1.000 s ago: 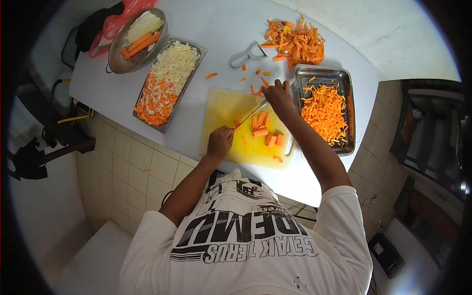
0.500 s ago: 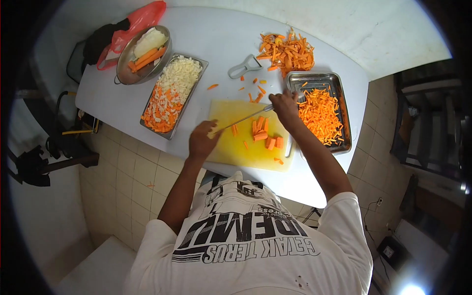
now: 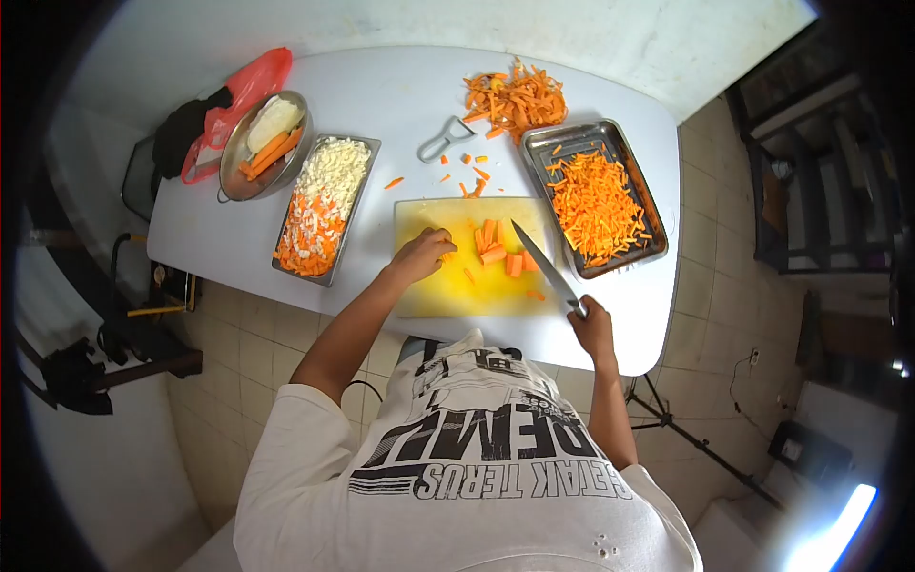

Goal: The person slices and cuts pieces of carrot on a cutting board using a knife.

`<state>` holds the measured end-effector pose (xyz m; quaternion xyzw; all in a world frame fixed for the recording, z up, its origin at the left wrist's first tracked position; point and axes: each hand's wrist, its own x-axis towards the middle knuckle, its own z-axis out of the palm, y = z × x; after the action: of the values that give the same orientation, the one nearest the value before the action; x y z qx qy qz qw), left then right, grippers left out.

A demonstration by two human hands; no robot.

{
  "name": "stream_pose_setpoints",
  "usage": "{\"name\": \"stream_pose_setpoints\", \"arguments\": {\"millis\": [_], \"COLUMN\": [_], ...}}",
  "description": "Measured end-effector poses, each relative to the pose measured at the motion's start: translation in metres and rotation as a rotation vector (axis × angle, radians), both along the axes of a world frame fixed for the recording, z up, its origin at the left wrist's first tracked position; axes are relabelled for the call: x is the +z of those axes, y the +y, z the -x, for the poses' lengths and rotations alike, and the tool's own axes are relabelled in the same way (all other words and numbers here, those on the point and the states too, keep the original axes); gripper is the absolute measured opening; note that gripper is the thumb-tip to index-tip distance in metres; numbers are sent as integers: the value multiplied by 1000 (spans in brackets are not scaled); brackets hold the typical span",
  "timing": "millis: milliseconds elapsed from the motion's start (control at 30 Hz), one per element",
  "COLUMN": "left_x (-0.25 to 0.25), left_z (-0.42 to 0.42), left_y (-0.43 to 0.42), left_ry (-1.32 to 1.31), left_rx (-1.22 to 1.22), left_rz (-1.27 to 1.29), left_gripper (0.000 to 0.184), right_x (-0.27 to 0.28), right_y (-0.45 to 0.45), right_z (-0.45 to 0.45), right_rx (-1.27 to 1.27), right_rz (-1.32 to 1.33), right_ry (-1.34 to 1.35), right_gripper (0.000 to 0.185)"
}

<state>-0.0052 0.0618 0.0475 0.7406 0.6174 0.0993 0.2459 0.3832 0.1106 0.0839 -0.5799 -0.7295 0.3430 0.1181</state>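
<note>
My right hand (image 3: 593, 331) is wrapped round the handle of a kitchen knife (image 3: 545, 263). The blade points up and to the left over the right edge of the yellow cutting board (image 3: 434, 297). On the left part of the board, my left hand (image 3: 424, 255) has its fingers bent together over small carrot sticks (image 3: 449, 255), which are mostly hidden beneath the fingertips. Thicker carrot pieces (image 3: 491, 253) and short carrot chunks (image 3: 516, 264) lie between the two hands. A few loose slivers are scattered on the board.
Right of the board, a metal tray (image 3: 654, 250) holds cut carrot sticks (image 3: 596, 208). A narrow metal pan (image 3: 331, 276) with diced white and orange vegetables stands left, beside a bowl (image 3: 232, 183) with whole carrots. Behind lie a peeler (image 3: 446, 139) and carrot peelings (image 3: 522, 99).
My right hand has swung down and right with the knife, away from the far side of the board. My left hand has let go of the blade's tip area and come down on the carrot sticks.
</note>
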Motion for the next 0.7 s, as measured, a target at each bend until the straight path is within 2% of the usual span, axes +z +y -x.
{"name": "stream_pose_setpoints", "arguments": {"millis": [67,200,500,700], "left_x": [-4,5,3,5], "left_z": [6,5,-10,-24], "left_y": [7,15,10,1], "left_ry": [-1,40,199,196], "left_rx": [-54,-36,111,208], "left_rz": [-14,91,82,48], "left_gripper": [32,23,20,19], "right_x": [-9,-14,-15,-16], "right_y": [-25,-47,-24,-14], "right_z": [-10,-11,5,24], "right_rx": [-47,-149,72,131], "right_rz": [121,263,177,253], "right_ry": [99,134,180,135], "right_gripper": [17,24,20,25]}}
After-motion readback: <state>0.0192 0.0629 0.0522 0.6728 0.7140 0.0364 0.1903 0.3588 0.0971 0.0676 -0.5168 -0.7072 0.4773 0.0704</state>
